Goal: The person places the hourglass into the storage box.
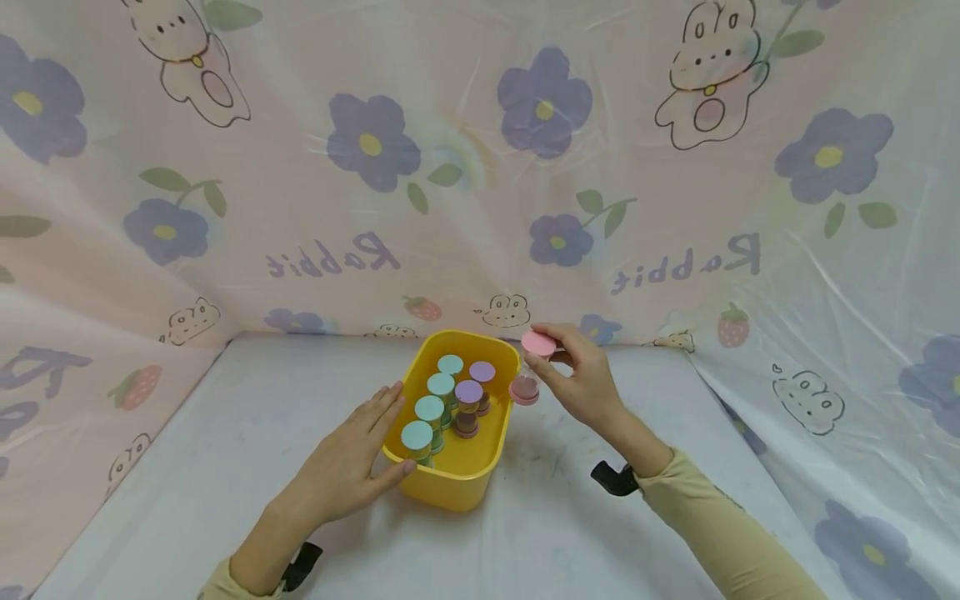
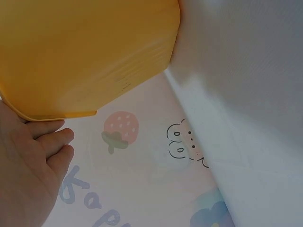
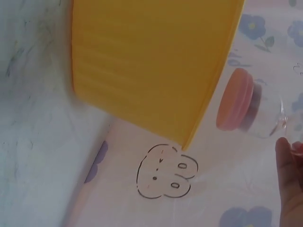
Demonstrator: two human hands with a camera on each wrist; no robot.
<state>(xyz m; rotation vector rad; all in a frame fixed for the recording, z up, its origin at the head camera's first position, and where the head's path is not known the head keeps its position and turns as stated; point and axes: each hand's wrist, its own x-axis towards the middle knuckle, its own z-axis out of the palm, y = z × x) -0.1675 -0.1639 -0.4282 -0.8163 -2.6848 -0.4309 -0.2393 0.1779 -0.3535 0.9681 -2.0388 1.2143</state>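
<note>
My right hand (image 1: pixel 583 379) pinches a small sand timer (image 1: pixel 538 343) by its pink top cap, over the right rim of a yellow plastic bin (image 1: pixel 450 492). Pinkish sand shows in the lower bulb, and the timer tilts slightly. In the right wrist view the timer's pink base (image 3: pixel 235 99) hangs beside the bin wall (image 3: pixel 147 66). My left hand (image 1: pixel 341 462) rests on the bin's left rim with its fingers extended and the thumb at the near corner. Inside stand several sand timers with mint caps (image 1: pixel 429 408) in a row, beside two with purple caps (image 1: pixel 469 392).
The bin stands on a white tabletop (image 1: pixel 585 517) with faint smudges. A pale pink curtain (image 1: pixel 465 217) printed with rabbits, flowers and strawberries hangs behind and along both sides. A black strap (image 1: pixel 615 477) is on the right wrist.
</note>
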